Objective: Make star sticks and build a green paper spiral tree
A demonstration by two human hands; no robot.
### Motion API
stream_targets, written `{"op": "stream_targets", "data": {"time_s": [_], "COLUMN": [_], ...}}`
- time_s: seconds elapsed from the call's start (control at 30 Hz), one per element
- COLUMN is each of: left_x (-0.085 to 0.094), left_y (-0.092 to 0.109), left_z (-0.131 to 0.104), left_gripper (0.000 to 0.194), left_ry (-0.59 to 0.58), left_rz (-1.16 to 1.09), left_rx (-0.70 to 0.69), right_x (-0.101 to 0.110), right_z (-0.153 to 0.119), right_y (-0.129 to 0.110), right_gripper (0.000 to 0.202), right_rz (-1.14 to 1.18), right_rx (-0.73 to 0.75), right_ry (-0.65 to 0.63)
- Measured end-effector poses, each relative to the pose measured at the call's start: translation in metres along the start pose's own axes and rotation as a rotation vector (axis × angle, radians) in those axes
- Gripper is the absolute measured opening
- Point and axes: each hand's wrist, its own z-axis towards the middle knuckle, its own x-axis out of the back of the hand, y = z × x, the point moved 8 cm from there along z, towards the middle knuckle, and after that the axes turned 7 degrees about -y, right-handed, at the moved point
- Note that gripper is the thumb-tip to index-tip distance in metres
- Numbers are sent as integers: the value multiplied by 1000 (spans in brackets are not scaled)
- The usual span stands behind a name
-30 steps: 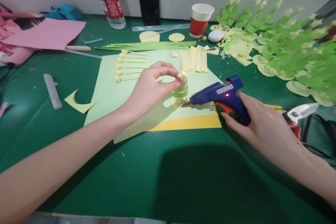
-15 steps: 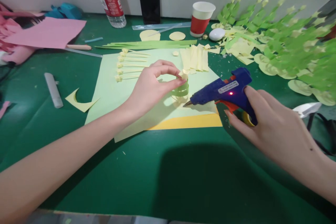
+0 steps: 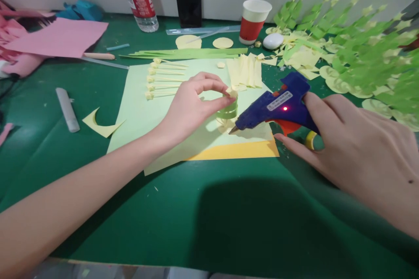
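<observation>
Between the thumb and fingers of my left hand (image 3: pixel 199 100) is the pale yellow top of a small paper flower (image 3: pixel 228 109) with a green paper spiral below. It stands upright over a pale round paper base on light green sheets (image 3: pixel 163 126). My right hand (image 3: pixel 347 139) is wrapped round a blue hot glue gun (image 3: pixel 278 107) with a lit red light. The gun's metal nozzle points down-left, close to the base; whether it touches cannot be told. Several pale paper stems with flower heads (image 3: pixel 149 79) lie in a row left of my left hand.
Finished green paper plants (image 3: pixel 376 61) crowd the right. Behind stand a paper cup (image 3: pixel 254 22), a water bottle (image 3: pixel 140 2) and a white egg-shaped object (image 3: pixel 273 41). Cut strips (image 3: pixel 247 72), green strips (image 3: pixel 183 53), pink paper (image 3: pixel 62 37) and a glue stick (image 3: pixel 67 109) lie around.
The glue gun has tilted more steeply, its rear swinging slightly left and its nozzle staying near the base. My right hand has shifted with it. My left hand keeps its pinch on the paper flower.
</observation>
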Motion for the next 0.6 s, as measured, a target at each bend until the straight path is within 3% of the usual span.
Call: {"op": "stream_targets", "data": {"time_s": [0.4, 0.6], "left_x": [0, 0], "left_y": [-1, -2], "left_z": [1, 1], "left_gripper": [9, 10], "left_ry": [3, 7], "left_rz": [-19, -44], "left_rx": [-5, -8], "right_x": [2, 17], "right_z": [2, 13], "right_y": [4, 0], "right_gripper": [49, 46], "right_rz": [7, -12], "right_rx": [-47, 37], "right_ry": [-57, -42]}}
